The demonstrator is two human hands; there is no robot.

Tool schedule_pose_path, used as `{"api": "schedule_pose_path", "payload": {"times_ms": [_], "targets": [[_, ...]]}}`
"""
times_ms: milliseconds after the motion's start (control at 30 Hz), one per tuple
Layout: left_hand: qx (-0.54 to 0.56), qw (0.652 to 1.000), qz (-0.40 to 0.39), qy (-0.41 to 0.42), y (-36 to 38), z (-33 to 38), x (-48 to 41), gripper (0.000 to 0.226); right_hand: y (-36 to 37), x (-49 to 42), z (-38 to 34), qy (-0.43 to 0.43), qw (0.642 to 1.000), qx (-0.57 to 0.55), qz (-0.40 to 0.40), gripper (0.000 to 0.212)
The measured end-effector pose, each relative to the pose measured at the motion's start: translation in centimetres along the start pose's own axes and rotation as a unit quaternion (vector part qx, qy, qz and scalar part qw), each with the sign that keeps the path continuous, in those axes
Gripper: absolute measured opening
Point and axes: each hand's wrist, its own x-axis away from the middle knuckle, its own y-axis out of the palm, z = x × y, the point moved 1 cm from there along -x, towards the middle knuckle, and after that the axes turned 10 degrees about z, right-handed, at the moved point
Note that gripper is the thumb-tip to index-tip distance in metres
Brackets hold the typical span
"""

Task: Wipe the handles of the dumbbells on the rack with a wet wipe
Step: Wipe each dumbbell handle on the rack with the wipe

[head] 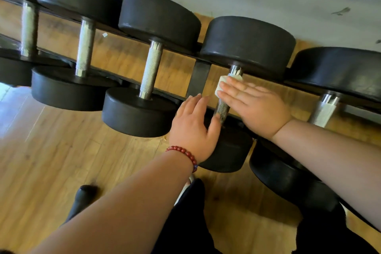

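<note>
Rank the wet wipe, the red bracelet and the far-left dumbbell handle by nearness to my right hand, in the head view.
1. wet wipe, pressed under the fingers of the right hand.
2. red bracelet, on the other wrist, lower left.
3. far-left dumbbell handle, at the frame's left edge.

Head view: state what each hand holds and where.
The right hand presses the folded white wet wipe flat against the upper end of the knurled steel dumbbell handle, gripping nothing; left hand holds nothing.

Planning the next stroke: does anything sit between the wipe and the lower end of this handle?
Yes: the left hand rests on the near weight, its thumb at the lower end of the handle, below the wet wipe.
</note>
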Motion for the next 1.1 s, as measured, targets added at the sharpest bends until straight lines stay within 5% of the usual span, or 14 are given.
{"api": "schedule_pose_path", "payload": {"times_ms": [100,300,467,633,767,933,1100], "targets": [[-0.002,1.0,-0.011,0.0,0.0,-0.2,-0.1,0.055,-0.2,0.1,0.0,-0.014,1.0,-0.002,-0.004,0.055],[0.007,1.0,-0.027,0.011,-0.1,-0.2,-0.2,0.064,-0.4,-0.2,-0.6,0.123,0.991,0.012,0.042,0.06],[0.017,1.0,-0.014,0.019,0.0,-0.3,-0.1,0.06,-0.2,0.9,-2.9,0.062,0.998,-0.015,-0.024,0.067],[0.048,0.999,0.0,0.006,0.1,-0.6,-0.1,0.059,-1.1,-0.6,-0.5,0.137,0.991,0.006,0.003,0.066],[0.053,0.998,-0.003,0.021,0.1,-0.6,0.1,0.054,-0.5,1.6,-2.2,0.009,0.999,-0.025,-0.038,0.065],[0.062,0.998,-0.001,0.022,0.1,-0.6,0.0,0.049,-0.5,0.1,-0.3,0.098,0.995,0.006,-0.021,0.074],[0.104,0.994,0.014,0.019,-0.2,-0.7,0.4,0.045,0.0,0.5,-0.8,-0.004,1.0,-0.027,-0.007,0.068]]}}
